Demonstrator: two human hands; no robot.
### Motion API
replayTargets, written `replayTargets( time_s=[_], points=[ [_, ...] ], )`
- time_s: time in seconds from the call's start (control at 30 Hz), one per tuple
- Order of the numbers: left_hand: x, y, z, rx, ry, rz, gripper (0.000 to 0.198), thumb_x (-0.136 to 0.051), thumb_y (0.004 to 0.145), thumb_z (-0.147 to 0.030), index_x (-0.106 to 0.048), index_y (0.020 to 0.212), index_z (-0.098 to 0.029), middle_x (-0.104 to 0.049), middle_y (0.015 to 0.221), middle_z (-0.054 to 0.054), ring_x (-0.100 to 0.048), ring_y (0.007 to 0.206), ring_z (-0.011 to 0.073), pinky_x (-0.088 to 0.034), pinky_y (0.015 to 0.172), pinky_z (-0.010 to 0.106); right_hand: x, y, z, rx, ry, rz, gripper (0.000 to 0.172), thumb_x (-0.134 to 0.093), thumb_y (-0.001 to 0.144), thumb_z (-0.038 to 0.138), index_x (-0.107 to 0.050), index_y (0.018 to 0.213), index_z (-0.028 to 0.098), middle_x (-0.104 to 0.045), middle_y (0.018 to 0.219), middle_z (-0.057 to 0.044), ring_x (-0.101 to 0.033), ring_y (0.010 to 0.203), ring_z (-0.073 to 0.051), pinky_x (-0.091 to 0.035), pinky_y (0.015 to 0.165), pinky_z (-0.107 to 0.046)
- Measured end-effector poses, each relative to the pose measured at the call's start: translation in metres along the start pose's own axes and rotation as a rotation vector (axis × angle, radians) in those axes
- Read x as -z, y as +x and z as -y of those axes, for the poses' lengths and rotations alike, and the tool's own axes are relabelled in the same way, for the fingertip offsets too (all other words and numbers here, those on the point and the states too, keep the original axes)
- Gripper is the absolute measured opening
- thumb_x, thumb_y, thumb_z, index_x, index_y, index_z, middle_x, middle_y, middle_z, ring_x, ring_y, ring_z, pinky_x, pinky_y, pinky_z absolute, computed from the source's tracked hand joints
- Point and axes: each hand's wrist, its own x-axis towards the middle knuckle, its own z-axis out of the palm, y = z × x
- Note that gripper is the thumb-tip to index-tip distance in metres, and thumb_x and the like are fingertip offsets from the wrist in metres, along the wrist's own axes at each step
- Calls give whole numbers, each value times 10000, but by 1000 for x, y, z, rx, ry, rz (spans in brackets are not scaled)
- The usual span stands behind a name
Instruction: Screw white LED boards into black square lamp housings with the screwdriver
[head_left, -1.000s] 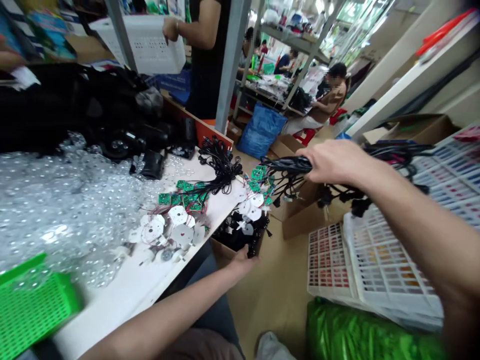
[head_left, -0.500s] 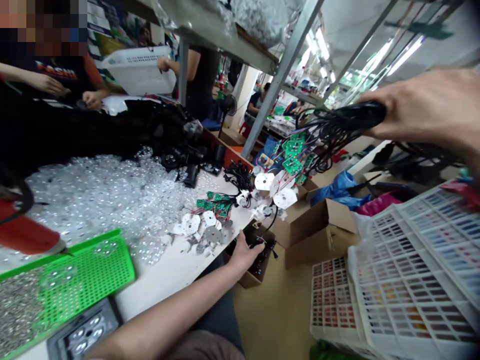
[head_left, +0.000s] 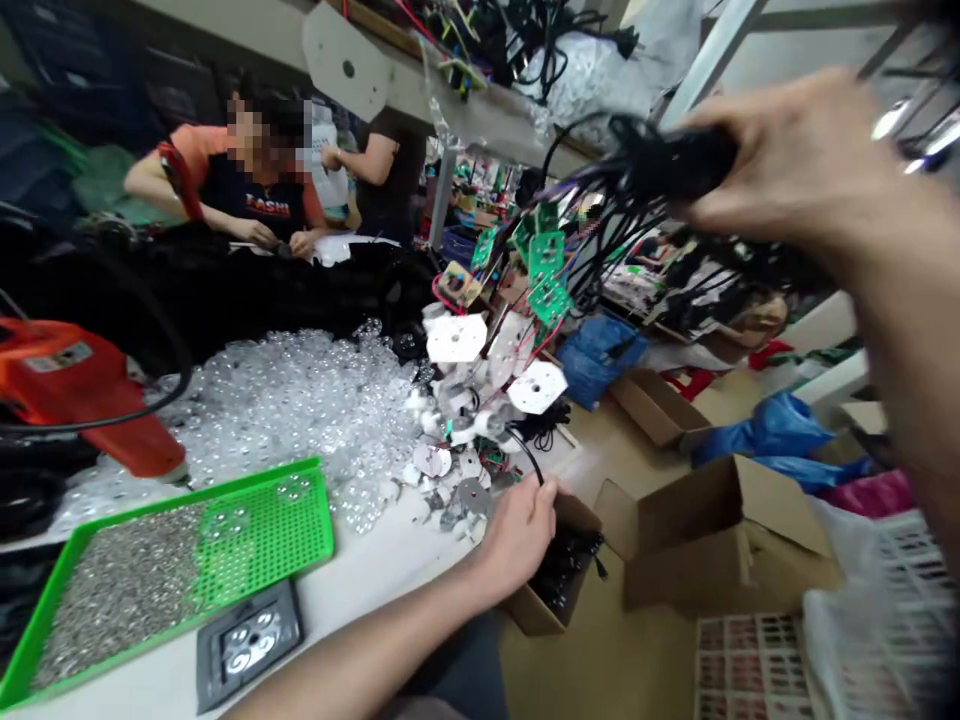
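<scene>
My right hand, raised at the upper right, is closed around a bundle of black cables. From the bundle dangle several green circuit boards and white plates on thin wires. Low in the middle, my left hand has its fingers pressed together on a single black cable, which runs up toward the hanging plates. Beneath it stands a small cardboard box holding black cables with plugs. More white and grey discs lie on the table edge beside my left hand.
Clear plastic lens pieces are heaped on the white table. A green tray of small screws, a black fixture and an orange power screwdriver are at left. A co-worker sits opposite. Cardboard boxes and white crates stand right.
My view has swung left. The cable bundle in my right hand has moved over the table's edge discs. My left hand's fingers, apart before, have closed on the single cable.
</scene>
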Motion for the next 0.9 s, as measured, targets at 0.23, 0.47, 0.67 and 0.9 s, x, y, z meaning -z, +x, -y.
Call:
replayTargets(
  time_s=[0.23, 0.47, 0.67, 0.9],
  points=[
    [29, -11, -6, 160, -81, 157, 506, -333, 931, -561, -610, 1007, -144, -409, 454, -76, -387, 423, 105, -307, 482, 214, -165, -59, 10, 160, 182, 249, 300, -598, 737, 192, -681, 1026, 199, -722, 929, -27, -642, 840, -191, -421, 715, -283],
    [50, -11, -19, 377, -94, 302, 679, -364, 842, -739, -624, 1048, -146, -438, 519, -68, -331, 425, 73, -265, 465, 202, -312, -147, 14, 238, 25, 426, 357, -514, 788, 53, -648, 1096, 174, -650, 882, -100, -523, 856, -210, -300, 820, -335],
    [72, -21, -43, 452, -114, 328, 683, -398, 838, -741, -583, 1171, -175, -432, 558, -60, -335, 443, 69, -252, 455, 204, -365, -175, 18, 181, 35, 473, 296, -392, 894, 99, -666, 961, 189, -620, 843, -100, -476, 888, -229, -245, 963, -365],
    [90, -19, -31, 459, -261, -74, 610, -553, 809, -629, -579, 1165, -134, -461, 550, -67, -356, 450, 66, -251, 466, 196, -383, -151, 15, -22, 39, 637, 316, -528, 792, 104, -643, 1084, 140, -650, 951, -141, -528, 998, -251, -236, 1025, -423]
  ],
)
